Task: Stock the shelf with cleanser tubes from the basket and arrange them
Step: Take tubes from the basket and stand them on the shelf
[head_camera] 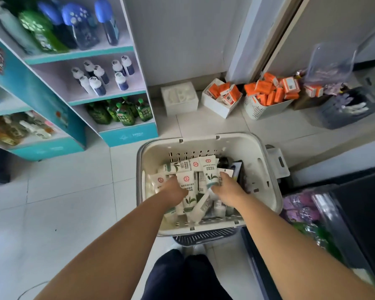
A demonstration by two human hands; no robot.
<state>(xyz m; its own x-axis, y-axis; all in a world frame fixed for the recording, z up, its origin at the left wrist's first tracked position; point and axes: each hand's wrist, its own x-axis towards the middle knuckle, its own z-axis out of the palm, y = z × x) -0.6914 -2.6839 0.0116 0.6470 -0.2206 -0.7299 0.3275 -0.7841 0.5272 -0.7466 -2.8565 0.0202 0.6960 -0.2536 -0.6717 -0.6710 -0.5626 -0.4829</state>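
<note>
A cream plastic basket (262,161) stands on the floor in front of me, holding several white cleanser tubes with red seals and green leaf prints. Both my hands are inside it. My left hand (175,190) curls its fingers round one tube (188,187) in the middle of the pile. My right hand (227,187) grips another tube (210,169) that stands tilted upward. More tubes (180,166) lie crosswise toward the basket's far wall. The teal shelf unit (126,135) stands to the left, beyond the basket.
The shelf holds blue-capped bottles (80,24), small white-capped bottles (100,76) and green pouches (121,111). Boxes and a basket of orange packs (266,92) line the far wall. A grey bin (349,109) sits at right. A dark crate (312,224) with goods is beside my right arm.
</note>
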